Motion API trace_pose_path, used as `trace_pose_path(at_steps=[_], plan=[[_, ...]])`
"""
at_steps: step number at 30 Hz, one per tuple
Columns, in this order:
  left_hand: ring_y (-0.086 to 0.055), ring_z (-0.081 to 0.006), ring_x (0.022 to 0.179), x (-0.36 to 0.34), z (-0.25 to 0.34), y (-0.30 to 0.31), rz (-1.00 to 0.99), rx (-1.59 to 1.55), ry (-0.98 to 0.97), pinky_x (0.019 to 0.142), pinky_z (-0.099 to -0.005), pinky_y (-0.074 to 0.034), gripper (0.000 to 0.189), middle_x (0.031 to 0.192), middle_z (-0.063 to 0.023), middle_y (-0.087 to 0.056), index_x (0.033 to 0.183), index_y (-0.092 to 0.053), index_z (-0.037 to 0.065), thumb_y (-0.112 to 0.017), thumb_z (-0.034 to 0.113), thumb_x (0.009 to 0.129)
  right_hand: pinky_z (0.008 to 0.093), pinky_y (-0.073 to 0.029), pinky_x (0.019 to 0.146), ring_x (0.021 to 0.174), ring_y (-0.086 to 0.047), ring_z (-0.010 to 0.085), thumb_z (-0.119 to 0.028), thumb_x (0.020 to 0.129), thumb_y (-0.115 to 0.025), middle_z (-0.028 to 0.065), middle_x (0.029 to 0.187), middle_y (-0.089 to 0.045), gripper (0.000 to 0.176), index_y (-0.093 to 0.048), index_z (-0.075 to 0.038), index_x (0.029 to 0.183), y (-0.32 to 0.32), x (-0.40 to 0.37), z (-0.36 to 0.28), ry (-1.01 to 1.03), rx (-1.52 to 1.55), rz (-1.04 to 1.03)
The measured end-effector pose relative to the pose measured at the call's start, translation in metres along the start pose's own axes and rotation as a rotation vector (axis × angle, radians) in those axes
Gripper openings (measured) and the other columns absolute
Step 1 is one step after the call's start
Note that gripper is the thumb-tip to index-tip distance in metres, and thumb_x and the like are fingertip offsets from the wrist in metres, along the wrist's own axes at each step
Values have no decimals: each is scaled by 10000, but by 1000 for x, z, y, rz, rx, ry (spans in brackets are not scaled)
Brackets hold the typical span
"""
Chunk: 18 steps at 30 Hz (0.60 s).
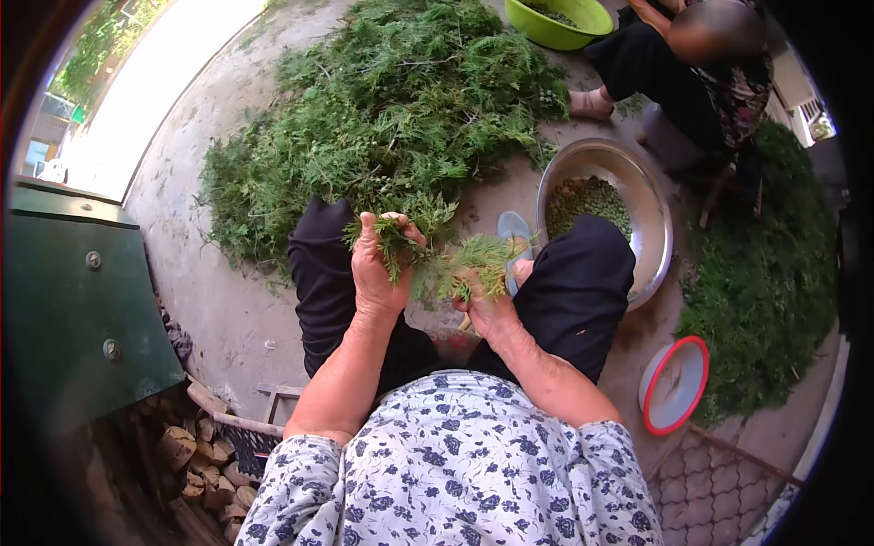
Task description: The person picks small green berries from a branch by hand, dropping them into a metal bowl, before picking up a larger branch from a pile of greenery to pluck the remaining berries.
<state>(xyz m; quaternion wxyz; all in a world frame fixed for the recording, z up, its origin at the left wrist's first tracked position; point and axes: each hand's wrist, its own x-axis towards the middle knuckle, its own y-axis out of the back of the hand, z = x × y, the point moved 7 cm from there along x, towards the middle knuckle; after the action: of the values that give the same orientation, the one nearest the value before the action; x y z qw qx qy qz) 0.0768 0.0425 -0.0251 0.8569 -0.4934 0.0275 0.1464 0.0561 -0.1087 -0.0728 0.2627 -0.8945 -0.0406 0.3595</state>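
Observation:
My left hand (384,264) is closed around a dark green conifer sprig (393,244), held above my lap. Close beside it, my right hand (482,308) grips a lighter, yellowish-green conifer sprig (475,262), its stem end poking out below the fingers. The two sprigs nearly meet between the hands. Just past my right knee stands a wide metal basin (659,238) with many small green cones (596,202) in it. In front of my knees lies a large heap of cut conifer branches (391,109).
Another person (674,82) sits at the upper right, near a lime-green tub (583,27). A second pile of greenery (760,309) spreads along the right side. A red-rimmed white bowl (674,387) lies tilted there. Split firewood (205,464) and a green metal box (82,300) flank my left.

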Motion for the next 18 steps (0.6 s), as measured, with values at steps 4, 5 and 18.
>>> trace_pose_path(at_steps=[4,5,18], plan=[[-599,-243,711,-4,7,9,148,78,44,795,-392,-458,533,729,-104,-618,862,-622,24,-461,532,870,217,-384,472,652,-505,80,-132,841,-641,-24,798,-545,126,-522,-116,880,-6,-1,-12,110,28,-110],[-601,-239,766,-3,7,8,81,67,46,817,-390,-456,531,792,-105,-625,930,-610,23,-464,530,870,201,-364,443,590,-489,63,-166,834,-653,-43,740,-525,139,-526,-127,875,-5,-4,-19,181,25,-33],[-564,-155,930,-12,71,-82,19,1427,-567,754,-269,-447,184,961,-71,-620,952,-639,31,-671,114,791,191,-366,413,499,-462,50,-140,824,-659,-52,672,-495,141,-526,-106,853,9,-2,-34,222,62,92]])
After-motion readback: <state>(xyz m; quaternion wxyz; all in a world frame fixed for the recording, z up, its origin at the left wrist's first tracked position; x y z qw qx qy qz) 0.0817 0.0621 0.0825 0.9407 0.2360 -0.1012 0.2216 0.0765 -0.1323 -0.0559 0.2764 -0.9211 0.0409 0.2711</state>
